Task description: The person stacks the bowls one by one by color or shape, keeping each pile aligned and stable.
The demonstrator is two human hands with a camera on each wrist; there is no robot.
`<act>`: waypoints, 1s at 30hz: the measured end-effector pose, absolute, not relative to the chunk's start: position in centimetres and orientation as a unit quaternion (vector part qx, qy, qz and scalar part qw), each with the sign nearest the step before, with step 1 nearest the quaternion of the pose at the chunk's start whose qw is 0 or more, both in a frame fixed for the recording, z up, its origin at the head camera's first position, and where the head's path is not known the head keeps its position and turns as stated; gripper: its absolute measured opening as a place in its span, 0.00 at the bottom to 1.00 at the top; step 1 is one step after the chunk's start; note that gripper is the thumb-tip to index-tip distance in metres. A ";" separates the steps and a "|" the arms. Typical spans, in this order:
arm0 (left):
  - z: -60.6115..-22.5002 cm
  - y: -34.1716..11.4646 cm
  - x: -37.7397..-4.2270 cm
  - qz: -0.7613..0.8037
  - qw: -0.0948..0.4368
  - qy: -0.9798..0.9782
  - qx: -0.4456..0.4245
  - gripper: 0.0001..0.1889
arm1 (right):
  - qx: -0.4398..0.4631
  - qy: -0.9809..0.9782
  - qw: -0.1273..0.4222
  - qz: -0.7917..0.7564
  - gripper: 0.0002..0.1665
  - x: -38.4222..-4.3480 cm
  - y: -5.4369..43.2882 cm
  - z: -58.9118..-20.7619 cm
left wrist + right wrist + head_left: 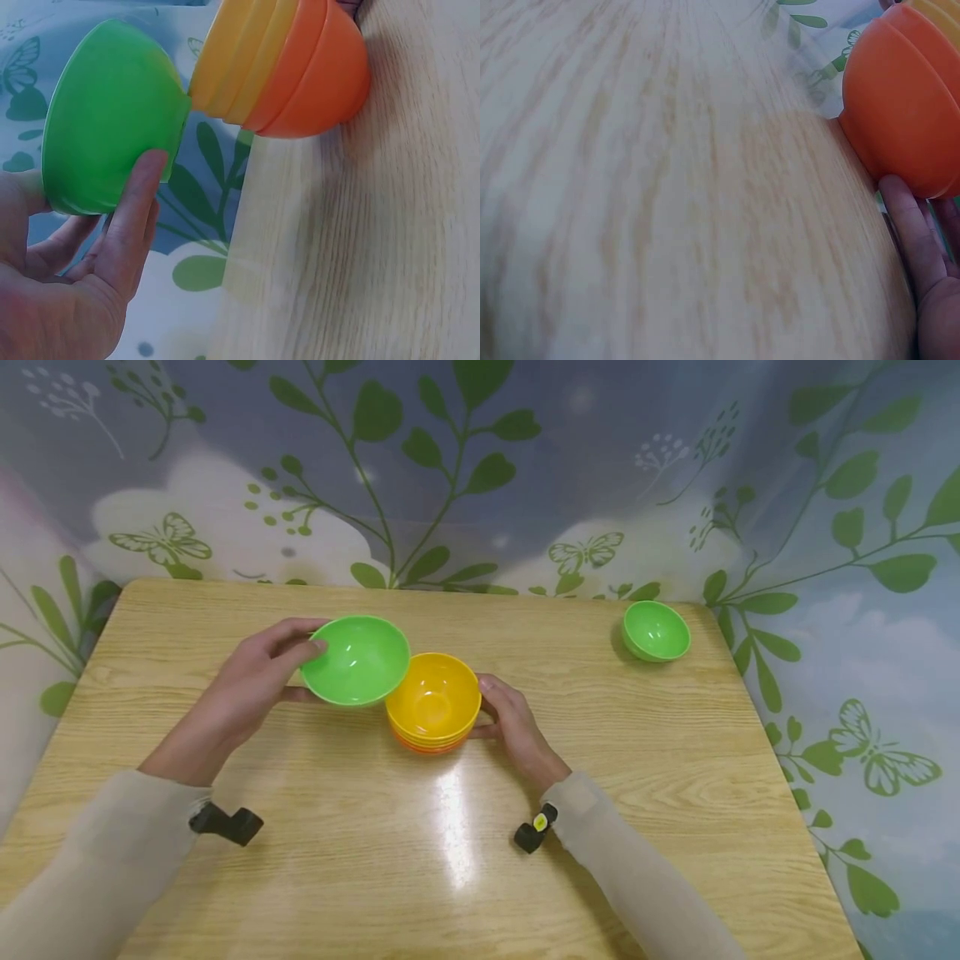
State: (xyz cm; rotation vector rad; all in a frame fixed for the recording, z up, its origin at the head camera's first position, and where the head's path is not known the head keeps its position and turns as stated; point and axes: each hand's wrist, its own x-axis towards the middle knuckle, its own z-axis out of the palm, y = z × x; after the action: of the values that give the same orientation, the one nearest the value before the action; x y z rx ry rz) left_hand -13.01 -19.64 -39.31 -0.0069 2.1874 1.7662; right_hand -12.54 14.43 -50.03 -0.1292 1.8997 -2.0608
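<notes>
My left hand (258, 670) grips a green bowl (356, 662) by its left side, thumb over the rim and fingers under it. In the left wrist view the bowl's outer wall (112, 112) shows, raised and tilted. Just right of it is a stack of nested bowls, yellow bowls (435, 697) on top and orange bowls (319, 82) beneath. The green bowl overlaps the stack's left rim in the head view. My right hand (517, 727) holds the stack from the right, thumb at the top rim and fingers low against the orange wall.
A second green bowl (656, 632) stands upright near the back right corner of the wooden table (337, 860). Behind the table's far edge hangs a leaf-patterned curtain (480, 527), which also runs along the right side.
</notes>
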 end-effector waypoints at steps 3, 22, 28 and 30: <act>-39.1 -19.4 -13.0 0.618 0.163 0.769 0.000 0.29 | -0.045 0.670 0.165 -0.723 0.36 -12.5 14.4 -50.0; -38.6 -17.5 -13.3 0.621 0.183 0.762 0.008 0.28 | -0.052 0.679 0.164 -0.714 0.35 -12.5 14.5 -50.1; -38.5 -16.9 -13.3 0.625 0.183 0.759 0.013 0.28 | -0.050 0.677 0.167 -0.715 0.35 -12.5 14.4 -50.0; -38.5 -16.8 -13.3 0.627 0.182 0.757 0.015 0.28 | -0.049 0.679 0.168 -0.713 0.35 -12.5 14.4 -50.0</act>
State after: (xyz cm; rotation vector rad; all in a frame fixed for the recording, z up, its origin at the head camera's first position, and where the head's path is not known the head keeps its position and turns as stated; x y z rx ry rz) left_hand -13.27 -16.80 -38.46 0.0436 2.1378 1.7692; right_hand -12.54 14.43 -50.00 -0.1399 1.9302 -2.0280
